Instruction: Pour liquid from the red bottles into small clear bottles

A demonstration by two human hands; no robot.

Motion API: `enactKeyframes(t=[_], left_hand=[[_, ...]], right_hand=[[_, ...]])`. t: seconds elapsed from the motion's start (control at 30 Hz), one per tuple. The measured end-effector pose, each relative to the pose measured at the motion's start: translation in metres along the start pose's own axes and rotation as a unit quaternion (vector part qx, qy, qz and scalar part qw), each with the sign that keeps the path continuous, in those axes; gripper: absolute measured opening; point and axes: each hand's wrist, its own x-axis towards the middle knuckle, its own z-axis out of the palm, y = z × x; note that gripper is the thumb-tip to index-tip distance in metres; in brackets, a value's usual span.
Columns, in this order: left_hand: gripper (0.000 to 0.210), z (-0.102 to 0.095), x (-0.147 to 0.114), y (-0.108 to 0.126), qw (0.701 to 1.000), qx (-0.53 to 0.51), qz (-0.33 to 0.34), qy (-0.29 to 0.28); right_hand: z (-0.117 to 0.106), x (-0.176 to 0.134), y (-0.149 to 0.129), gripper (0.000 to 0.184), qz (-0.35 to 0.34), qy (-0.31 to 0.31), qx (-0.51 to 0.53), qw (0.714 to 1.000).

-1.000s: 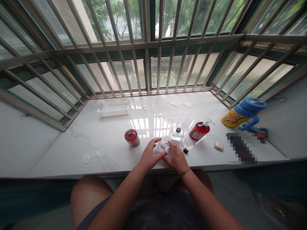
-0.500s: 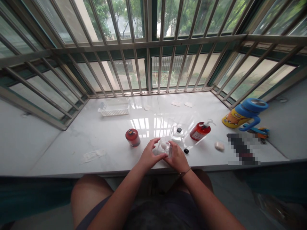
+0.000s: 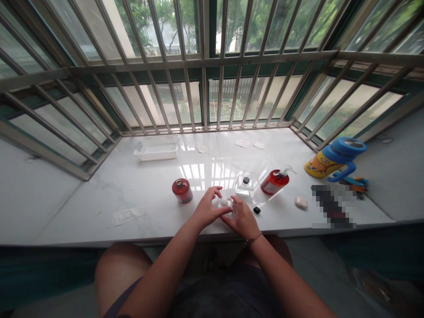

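Observation:
My left hand (image 3: 209, 210) and my right hand (image 3: 244, 217) meet near the front edge of the white counter, fingers curled around a small clear object (image 3: 225, 202) with a whitish part. Its exact kind is hard to make out, since the fingers and thumbs cover much of it. Just beyond my right hand stands a squarish clear bottle (image 3: 244, 187) with a black top. To that hand's right lies a small black cap (image 3: 257, 210). Left of my left hand is a red see-through bottle (image 3: 182, 192) with no pump on it.
A red pump bottle (image 3: 274, 183), a pale soap-like bar (image 3: 301, 203), a blue-and-yellow flask (image 3: 326, 163) and a pixelated dark item (image 3: 332, 206) are on the right. A white basket (image 3: 157, 153) stands back left; a crumpled whitish sheet (image 3: 127, 216) lies nearer. Barred windows enclose the counter.
The whitish part of the clear object sits lower and shows less between my fingers. My left thumb has risen slightly across it. The whole view has shifted a little.

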Motion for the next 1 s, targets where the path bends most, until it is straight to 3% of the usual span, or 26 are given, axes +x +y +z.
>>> enactKeyframes(t=[0.17,0.27,0.4,0.47,0.57,0.67,0.77,0.9,1.0], left_hand=[[0.066,0.000,-0.004,-0.001,0.999,-0.011,-0.030,-0.001],[0.057,0.000,-0.008,-0.004,0.999,0.014,-0.009,-0.033],[0.047,0.002,-0.010,-0.011,0.999,-0.022,-0.028,0.008],[0.054,0.000,-0.010,-0.011,0.998,-0.036,-0.039,0.023],[0.072,-0.003,-0.011,-0.009,0.999,-0.017,-0.030,-0.006],[0.057,-0.004,-0.011,-0.008,1.000,-0.005,0.001,-0.026],[0.038,0.001,-0.009,-0.012,1.000,-0.024,-0.002,0.002],[0.048,0.011,-0.001,-0.016,0.997,-0.048,-0.029,0.049],[0.041,0.014,0.003,-0.017,0.997,-0.047,-0.025,0.057]], right_hand=[[0.000,0.000,0.001,0.071,0.008,0.004,0.007,1.000],[0.001,0.000,0.002,0.071,0.004,0.006,0.005,1.000],[0.002,0.000,0.003,0.071,0.006,0.006,0.000,1.000],[0.002,0.000,0.003,0.071,0.008,0.004,-0.001,1.000],[0.002,0.000,0.003,0.072,0.004,0.005,-0.001,1.000],[0.002,0.000,0.001,0.070,0.007,0.005,0.000,1.000],[0.001,0.001,0.000,0.069,0.013,0.007,-0.003,1.000],[0.001,0.002,-0.001,0.070,0.009,0.009,-0.008,1.000],[0.001,0.002,0.000,0.070,0.012,0.008,-0.010,1.000]])
